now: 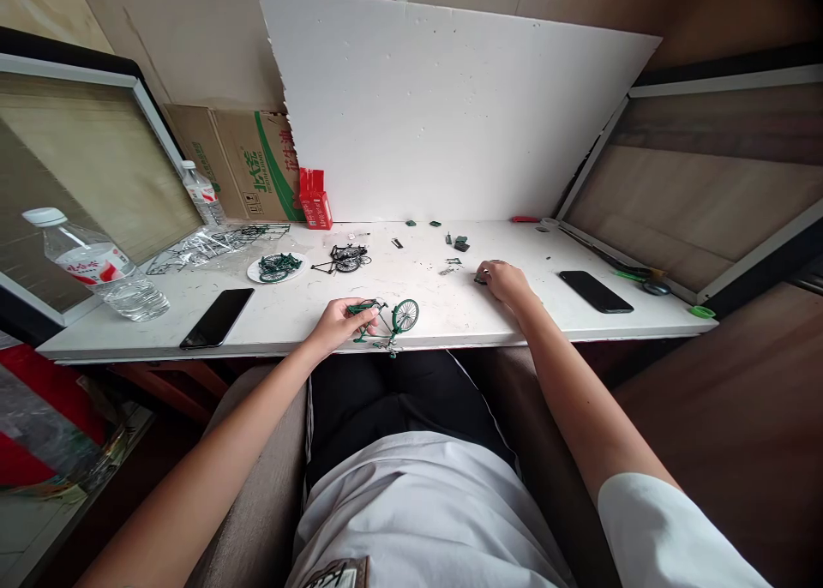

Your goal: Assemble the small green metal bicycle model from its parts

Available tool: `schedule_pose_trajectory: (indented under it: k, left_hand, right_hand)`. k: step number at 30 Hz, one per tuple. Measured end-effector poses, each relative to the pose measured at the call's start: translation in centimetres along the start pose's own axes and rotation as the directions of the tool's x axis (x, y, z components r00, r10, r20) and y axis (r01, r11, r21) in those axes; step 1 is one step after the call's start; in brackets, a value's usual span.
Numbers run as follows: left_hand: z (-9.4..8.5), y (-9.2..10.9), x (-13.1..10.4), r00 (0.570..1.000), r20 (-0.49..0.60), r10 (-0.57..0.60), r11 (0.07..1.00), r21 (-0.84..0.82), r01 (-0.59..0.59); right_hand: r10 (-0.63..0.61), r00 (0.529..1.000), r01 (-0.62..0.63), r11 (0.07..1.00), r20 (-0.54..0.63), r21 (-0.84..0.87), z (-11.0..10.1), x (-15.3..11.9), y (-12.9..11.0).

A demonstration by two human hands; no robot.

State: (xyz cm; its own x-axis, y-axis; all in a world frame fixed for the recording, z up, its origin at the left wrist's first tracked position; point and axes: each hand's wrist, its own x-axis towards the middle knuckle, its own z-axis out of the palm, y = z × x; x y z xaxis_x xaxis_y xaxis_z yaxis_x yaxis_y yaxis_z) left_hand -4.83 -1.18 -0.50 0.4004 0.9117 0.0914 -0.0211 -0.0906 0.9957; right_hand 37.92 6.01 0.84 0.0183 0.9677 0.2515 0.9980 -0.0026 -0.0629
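My left hand (338,322) is closing its grip around the frame of a green toy bicycle (386,318) at the worktop's (450,314) near edge. My right hand (505,281) is pinching a small dark part (481,279), well right of it.

shirt: white, short sleeves | trousers: black | forearms: bare | hands: no gloves

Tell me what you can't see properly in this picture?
Head view only:
- Small part under the right hand: fingers cover it.
- Bike rear end: hidden by the left hand.
- Loose bits on the table: too small to tell.
- Bottle label: too blurred to read.
- Red box print: too small.
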Motion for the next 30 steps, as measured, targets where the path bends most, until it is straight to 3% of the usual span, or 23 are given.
schedule_pose_trajectory:
  k: [14,22,25,28,30]
  left_hand:
    - [-0.3,-0.5,0.2,1.000,0.000,0.025,0.999,0.042,-0.025]
    - [-0.1,0.0,-0.1,1.000,-0.008,-0.003,1.000,0.014,0.003]
    - [-0.1,0.2,-0.1,1.000,-0.018,-0.002,1.000,0.026,0.002]
    - [-0.1,0.2,-0.1,1.000,-0.013,0.019,0.999,0.043,-0.018]
    - [-0.1,0.3,-0.2,1.000,-0.011,0.029,0.998,0.050,-0.028]
  right_hand:
    - [0.055,0.998,-0.055,0.998,0.010,-0.026,-0.3,0.0,-0.8]
    - [0.186,0.948,-0.143,0.974,-0.259,0.176,-1.7,0.2,-1.3]
    - [0.140,0.928,-0.026,0.949,-0.345,0.315,-2.7,0.1,-3.4]
    - [-0.009,0.913,0.213,0.862,-0.407,0.460,-3.3,-0.6,-6.8]
    - [-0.126,0.885,0.350,0.815,-0.449,0.461,-3.3,-1.5,-9.3]
